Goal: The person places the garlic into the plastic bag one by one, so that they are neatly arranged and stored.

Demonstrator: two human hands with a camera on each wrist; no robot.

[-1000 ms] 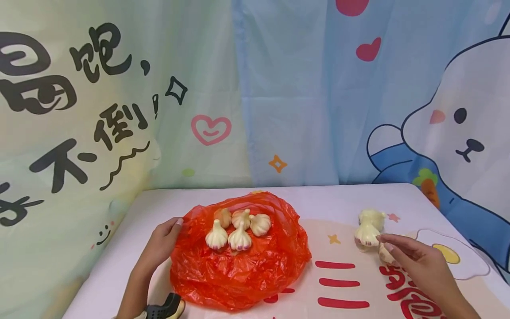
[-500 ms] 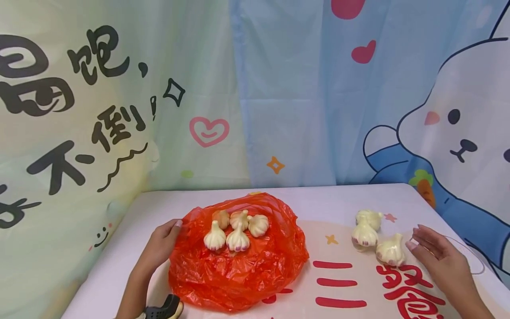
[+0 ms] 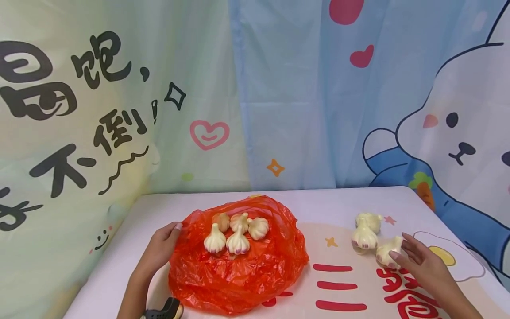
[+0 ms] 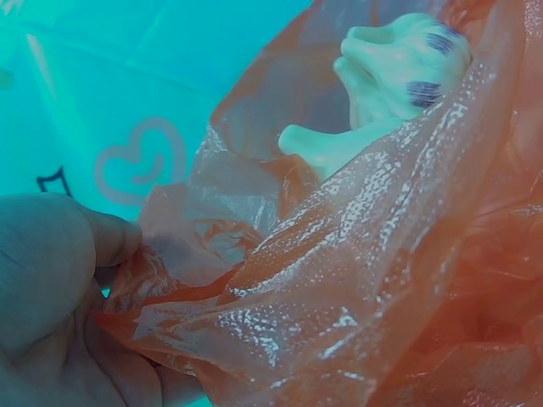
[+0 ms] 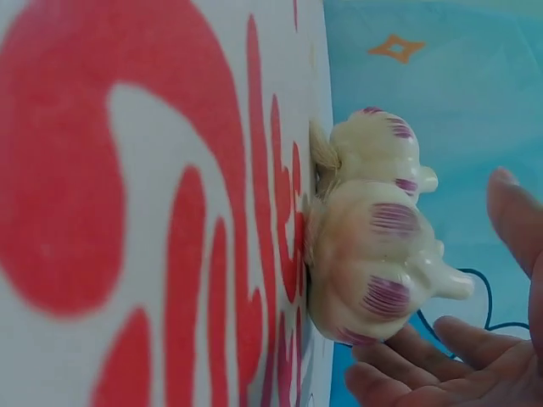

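A crumpled red plastic bag (image 3: 239,283) lies on the table with several garlic bulbs (image 3: 237,243) on it. My left hand (image 3: 163,246) pinches the bag's left edge between thumb and fingers, as the left wrist view (image 4: 76,305) also shows. At the right, my right hand (image 3: 424,268) is beside the nearest loose garlic bulb (image 3: 386,254), which stands on the table. In the right wrist view its fingers (image 5: 416,360) reach round behind that bulb (image 5: 373,263), while the thumb (image 5: 513,212) stays apart from it. Whether the fingers touch it, I cannot tell.
Two more garlic bulbs, a front one (image 3: 364,238) and a back one (image 3: 369,220), stand close together behind the nearest loose bulb. The printed tabletop (image 3: 338,283) stretches between bag and loose bulbs. A patterned curtain (image 3: 287,88) hangs behind the table.
My right hand moved right, away from the loose garlic, uncovering the nearest bulb, then came back left to that bulb. My left hand keeps its hold on the bag.
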